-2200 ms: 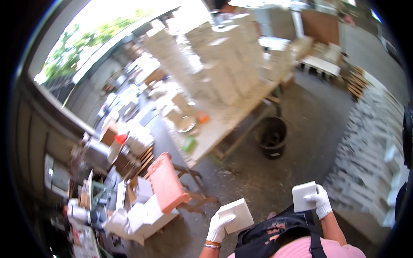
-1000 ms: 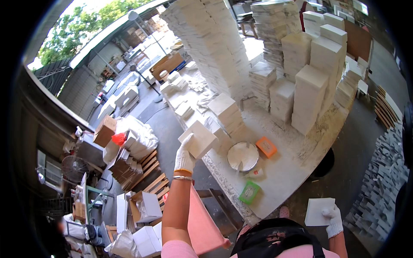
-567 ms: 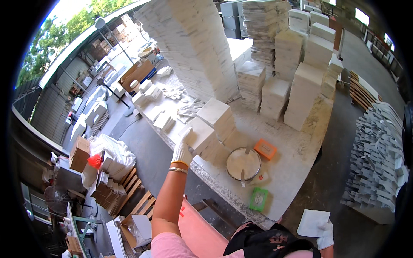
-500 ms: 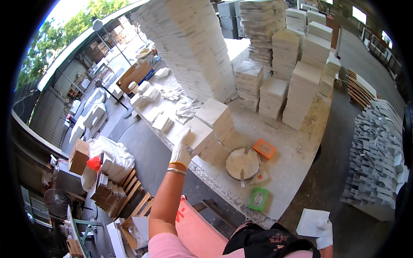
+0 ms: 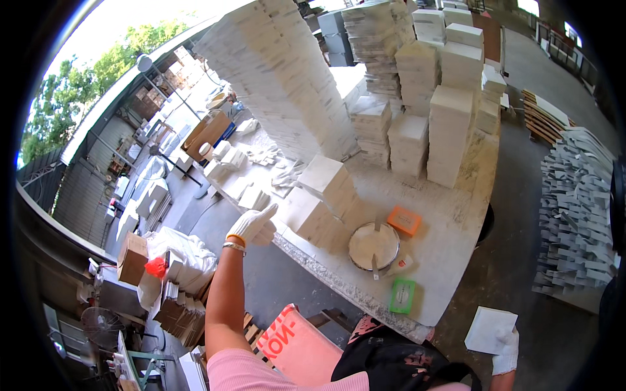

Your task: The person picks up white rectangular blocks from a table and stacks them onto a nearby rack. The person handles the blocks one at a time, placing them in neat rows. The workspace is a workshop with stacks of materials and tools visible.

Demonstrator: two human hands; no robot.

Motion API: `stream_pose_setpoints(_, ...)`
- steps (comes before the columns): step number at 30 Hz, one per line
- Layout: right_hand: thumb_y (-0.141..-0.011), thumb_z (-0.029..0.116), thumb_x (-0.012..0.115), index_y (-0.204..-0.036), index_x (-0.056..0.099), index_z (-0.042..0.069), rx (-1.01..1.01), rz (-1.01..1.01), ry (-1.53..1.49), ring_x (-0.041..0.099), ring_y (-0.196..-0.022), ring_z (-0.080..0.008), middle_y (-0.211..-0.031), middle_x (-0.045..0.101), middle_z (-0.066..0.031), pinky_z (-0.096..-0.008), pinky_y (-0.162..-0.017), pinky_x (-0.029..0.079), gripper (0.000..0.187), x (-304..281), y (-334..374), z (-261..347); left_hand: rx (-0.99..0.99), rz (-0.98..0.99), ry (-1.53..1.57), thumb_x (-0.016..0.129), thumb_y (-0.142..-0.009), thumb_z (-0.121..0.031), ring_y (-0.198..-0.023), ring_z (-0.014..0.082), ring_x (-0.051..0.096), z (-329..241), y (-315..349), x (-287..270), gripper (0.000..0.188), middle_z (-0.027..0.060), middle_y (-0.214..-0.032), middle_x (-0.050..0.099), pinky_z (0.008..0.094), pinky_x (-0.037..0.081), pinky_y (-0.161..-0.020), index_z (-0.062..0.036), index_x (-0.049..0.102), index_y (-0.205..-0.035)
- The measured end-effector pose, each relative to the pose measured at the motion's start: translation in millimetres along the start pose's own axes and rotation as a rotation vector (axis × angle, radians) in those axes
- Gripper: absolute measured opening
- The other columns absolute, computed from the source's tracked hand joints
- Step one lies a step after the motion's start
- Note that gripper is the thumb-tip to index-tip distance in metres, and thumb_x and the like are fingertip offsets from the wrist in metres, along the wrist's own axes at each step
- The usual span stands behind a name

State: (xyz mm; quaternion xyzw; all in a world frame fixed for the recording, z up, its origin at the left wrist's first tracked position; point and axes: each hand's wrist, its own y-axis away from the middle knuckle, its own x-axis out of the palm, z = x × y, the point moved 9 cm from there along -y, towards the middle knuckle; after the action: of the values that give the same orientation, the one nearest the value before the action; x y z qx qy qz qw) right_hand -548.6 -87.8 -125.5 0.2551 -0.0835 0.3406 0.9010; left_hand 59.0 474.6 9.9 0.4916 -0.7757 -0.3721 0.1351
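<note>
My left hand, in a white knit glove, is raised beyond the table's left edge, just left of a short stack of white stone tiles. It holds nothing, and its fingers are partly stretched out. At the lower right, away from the table, my gloved right hand grips a square white tile by one side. A round pan of pale powder or paste with two flat blades sits on the table. Around it lie an orange box and a green box.
Tall tile stacks stand at the table's back, with shorter columns to the right. Crumpled gloves lie at its left. A pink padded seat is below; grey slabs are piled at far right.
My left hand has drawn back left, off the short tile stack. My right hand, still holding the tile, sits slightly farther right. The whole view has shifted a little.
</note>
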Motion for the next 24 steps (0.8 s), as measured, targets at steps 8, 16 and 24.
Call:
stream_pose_setpoints(8, -0.069, 0.018, 0.084, -0.128, 0.058, -0.003, -0.07, 0.047, -0.081, 0.072, -0.099, -0.0262, -0.114, 0.07, -0.0122, -0.041, -0.086, 0.062, 0.068, 166.5, -8.1, 51.5, 0.31, -0.189, -0.216, 0.065, -0.094, -0.051, -0.057, 0.0154, 0.063, -54.4, -5.9, -6.8, 0.054, 0.0088, -0.07, 0.069, 0.0274, 0.049, -0.054, 0.0017, 0.073, -0.091)
stream_pose_setpoints(16, -0.069, 0.008, 0.077, -0.131, 0.058, -0.003, 0.024, 0.301, 0.108, 0.069, -0.108, -0.0242, -0.119, 0.069, -0.0131, -0.0394, -0.094, 0.058, 0.066, 442.4, -67.6, 104.2, 0.528, 0.077, -0.23, 0.058, -0.101, -0.044, -0.079, 0.0132, 0.069, -67.4, -15.4, -9.6, 0.046, 0.0074, -0.087, 0.073, 0.0259, 0.053, -0.074, -0.0015, 0.072, -0.109)
stream_pose_setpoints(24, -0.076, 0.013, 0.079, -0.124, 0.063, -0.001, 0.145, 0.68, 0.47, 0.069, -0.097, -0.0169, -0.109, 0.07, -0.0086, -0.0297, -0.086, 0.057, 0.053, 635.3, -145.5, 97.5, 0.48, 0.101, -0.035, 0.061, -0.099, -0.039, -0.082, 0.0164, 0.069, -11.3, -23.2, -54.4, 0.044, 0.0099, -0.091, 0.074, 0.0292, 0.053, -0.077, 0.0022, 0.069, -0.114)
